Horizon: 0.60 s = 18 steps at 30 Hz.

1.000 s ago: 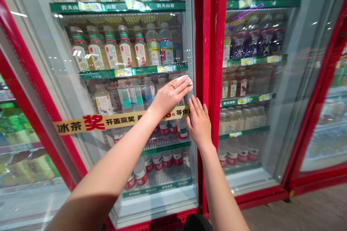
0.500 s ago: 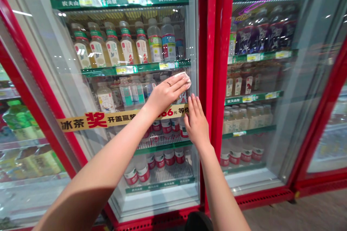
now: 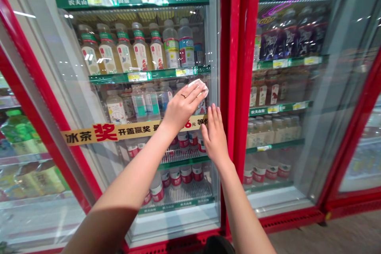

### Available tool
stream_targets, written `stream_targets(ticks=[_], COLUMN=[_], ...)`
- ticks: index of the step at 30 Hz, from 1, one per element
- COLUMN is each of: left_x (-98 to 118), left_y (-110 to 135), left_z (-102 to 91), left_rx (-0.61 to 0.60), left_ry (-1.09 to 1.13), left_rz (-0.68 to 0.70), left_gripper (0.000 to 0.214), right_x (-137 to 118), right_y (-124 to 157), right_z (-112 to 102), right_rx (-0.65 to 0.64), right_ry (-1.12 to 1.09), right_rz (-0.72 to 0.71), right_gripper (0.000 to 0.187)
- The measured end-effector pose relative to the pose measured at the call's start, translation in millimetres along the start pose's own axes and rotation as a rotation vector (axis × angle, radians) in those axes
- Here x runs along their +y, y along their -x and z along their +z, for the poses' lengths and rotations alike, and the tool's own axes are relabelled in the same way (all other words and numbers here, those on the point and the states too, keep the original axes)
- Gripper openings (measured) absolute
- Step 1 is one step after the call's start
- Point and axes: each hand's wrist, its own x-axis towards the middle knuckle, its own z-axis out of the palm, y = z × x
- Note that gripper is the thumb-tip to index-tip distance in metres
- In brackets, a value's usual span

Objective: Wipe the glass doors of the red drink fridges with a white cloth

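Left grip holds a white cloth against the glass door; right grip, fingers outstretched, is nearer and right.

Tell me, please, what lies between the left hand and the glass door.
A white wipe lies between the left hand and the glass door; the head view shows its edge peeking out beyond the hand.
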Motion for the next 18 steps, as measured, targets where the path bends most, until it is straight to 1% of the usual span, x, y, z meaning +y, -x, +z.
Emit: stream_targets(ticks=[3,5,7,9,11,14,16,18], left_x=[-1,1,5,6,4,-7,-17,-25], left_y=[-3,-11,-14,-9,4,22,24,17], left_z=[-1.4,3.9,9.4,10.3,5.2,-7.5,-12.9,-13.6], left_rx=[0.064,0.073,0.047,0.011,-0.019,-0.033,-0.002,0.038], left_ry=[-0.008,-0.01,-0.007,-0.003,0.007,0.04,0.059,0.074], left_rz=[-0.127,-0.151,-0.122,-0.075,-0.027,0.026,0.009,-0.053], left_gripper=[0.069,0.067,0.064,0.062,0.063,0.068,0.073,0.076], right_x=[-3,-7,-11,-16,-21,-27,-31,-37], right_y=[1,1,1,1,0,0,1,0], right_z=[2,3,3,3,4,4,5,6], right_rx=[0.004,-0.004,-0.025,-0.045,-0.056,-0.072,-0.087,-0.09], right_ry=[-0.003,0.0,-0.005,-0.025,-0.048,-0.057,-0.054,-0.047], right_rz=[0.002,-0.003,-0.015,-0.02,-0.01,-0.006,-0.023,-0.045], right_gripper=[0.074,0.072,0.07,0.069,0.068,0.069,0.07,0.071])
